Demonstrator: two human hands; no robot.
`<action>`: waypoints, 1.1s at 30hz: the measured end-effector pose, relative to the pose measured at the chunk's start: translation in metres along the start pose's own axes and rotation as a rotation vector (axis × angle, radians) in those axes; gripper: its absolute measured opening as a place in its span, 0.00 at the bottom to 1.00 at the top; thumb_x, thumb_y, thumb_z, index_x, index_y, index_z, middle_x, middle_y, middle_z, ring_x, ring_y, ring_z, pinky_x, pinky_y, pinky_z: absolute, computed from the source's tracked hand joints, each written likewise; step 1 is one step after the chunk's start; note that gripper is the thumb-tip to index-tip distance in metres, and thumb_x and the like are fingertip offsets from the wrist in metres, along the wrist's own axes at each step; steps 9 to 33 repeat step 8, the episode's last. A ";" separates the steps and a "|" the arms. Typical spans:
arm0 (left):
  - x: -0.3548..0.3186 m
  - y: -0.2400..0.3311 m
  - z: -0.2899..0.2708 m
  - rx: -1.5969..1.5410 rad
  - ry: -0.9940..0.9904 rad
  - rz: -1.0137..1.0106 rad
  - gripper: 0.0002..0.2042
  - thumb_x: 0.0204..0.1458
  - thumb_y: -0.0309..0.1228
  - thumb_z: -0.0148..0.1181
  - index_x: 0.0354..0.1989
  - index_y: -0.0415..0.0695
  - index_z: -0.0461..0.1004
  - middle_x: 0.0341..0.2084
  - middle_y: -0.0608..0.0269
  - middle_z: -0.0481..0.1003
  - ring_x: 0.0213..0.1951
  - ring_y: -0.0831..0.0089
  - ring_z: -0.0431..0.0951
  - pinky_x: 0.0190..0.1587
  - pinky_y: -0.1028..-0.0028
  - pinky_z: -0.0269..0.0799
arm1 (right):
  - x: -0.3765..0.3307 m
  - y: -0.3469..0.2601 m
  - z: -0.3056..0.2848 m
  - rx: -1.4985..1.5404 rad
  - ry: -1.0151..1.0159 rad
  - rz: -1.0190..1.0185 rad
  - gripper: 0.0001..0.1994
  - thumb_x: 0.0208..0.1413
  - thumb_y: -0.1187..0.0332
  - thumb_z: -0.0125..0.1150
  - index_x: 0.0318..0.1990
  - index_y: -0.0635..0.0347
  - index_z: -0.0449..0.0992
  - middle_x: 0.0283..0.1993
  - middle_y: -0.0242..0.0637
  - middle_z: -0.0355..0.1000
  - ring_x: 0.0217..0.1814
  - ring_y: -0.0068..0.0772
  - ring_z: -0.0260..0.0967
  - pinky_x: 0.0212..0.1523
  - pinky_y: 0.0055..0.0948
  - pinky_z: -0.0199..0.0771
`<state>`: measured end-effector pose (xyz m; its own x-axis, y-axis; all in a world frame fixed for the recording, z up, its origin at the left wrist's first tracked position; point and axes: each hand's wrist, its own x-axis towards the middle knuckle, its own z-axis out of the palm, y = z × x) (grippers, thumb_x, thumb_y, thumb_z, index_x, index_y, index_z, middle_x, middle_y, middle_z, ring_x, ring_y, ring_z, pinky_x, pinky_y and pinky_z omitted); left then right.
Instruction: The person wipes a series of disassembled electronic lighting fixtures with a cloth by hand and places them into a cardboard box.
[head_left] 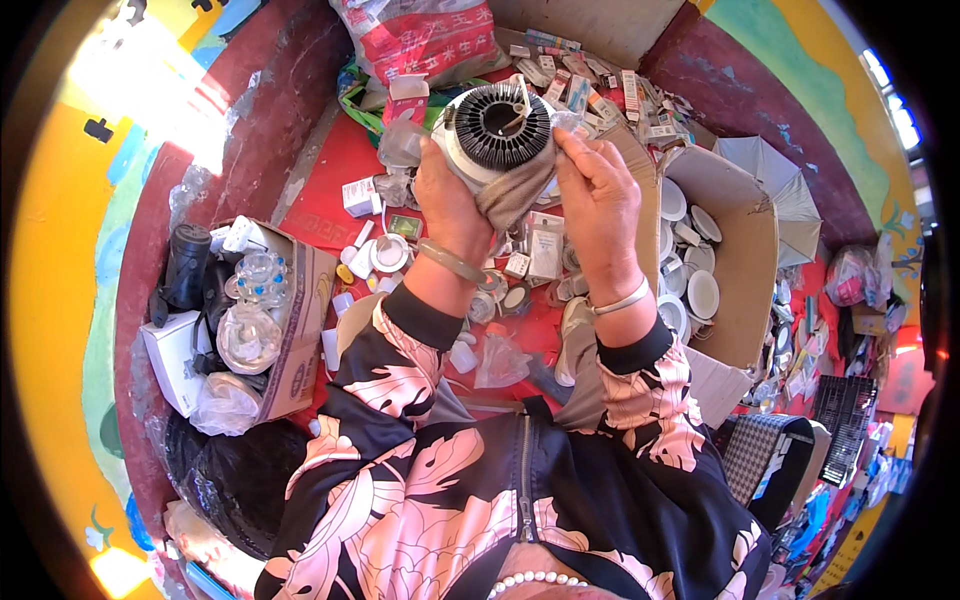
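Observation:
A round downlight (474,128) with a black finned heat sink and a white rim is raised in front of me, fins facing up. A short white cable stub shows at the fins' far side. My left hand (452,200) grips the lamp from its near left side, thumb up along the rim. Bunched below the rim, a grey-brown cloth (518,190) hangs between my hands. My right hand (602,205) is closed at the lamp's right side, pinching the cloth against the rim. The fingers under the lamp are hidden.
A cardboard box (735,200) of white round lamps stands at right, another box (300,325) of mixed goods at left. Small cartons (630,95) and loose lamps (388,253) cover the red floor cloth. A filled sack (420,40) leans at the back beside a low wall.

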<state>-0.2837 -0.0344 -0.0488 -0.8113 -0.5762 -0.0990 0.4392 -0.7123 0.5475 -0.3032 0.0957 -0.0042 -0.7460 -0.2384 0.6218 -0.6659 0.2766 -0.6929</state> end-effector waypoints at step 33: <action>-0.002 -0.019 -0.001 -0.123 -0.240 -0.070 0.19 0.62 0.39 0.36 0.51 0.36 0.62 0.48 0.54 0.69 0.49 0.65 0.71 0.55 0.67 0.65 | 0.007 -0.007 -0.008 -0.093 0.108 0.073 0.14 0.51 0.71 0.60 0.46 0.62 0.75 0.42 0.42 0.68 0.38 0.35 0.68 0.38 0.26 0.70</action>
